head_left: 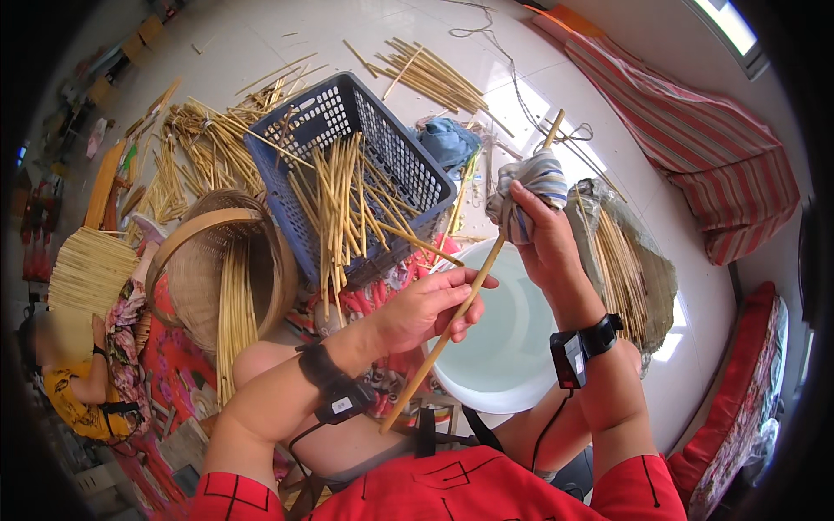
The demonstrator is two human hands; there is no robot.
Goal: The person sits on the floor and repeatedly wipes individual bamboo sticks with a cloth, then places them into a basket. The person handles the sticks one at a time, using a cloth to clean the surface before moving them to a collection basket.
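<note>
A long, thin, yellow-brown stick (408,396) slants across in front of me, its lower end near my lap and its upper end up to the right. My left hand (415,314) has its fingers closed round the stick's middle. Higher up, my right hand (549,234) grips a bunched striped cloth (532,184), which is wrapped around the stick. The stick's tip pokes out above the cloth. Below both hands, between my knees, stands a pale round basin (486,401) with what looks like water in it. Both wrists wear black bands with small devices and cables.
A blue plastic crate (287,204) of loose sticks stands ahead, beside a wicker basket (204,252) holding more. A sack with a stick bundle (618,269) lies right of the basin. Loose sticks (434,74) lie on the far floor. Another person (95,382) sits at left.
</note>
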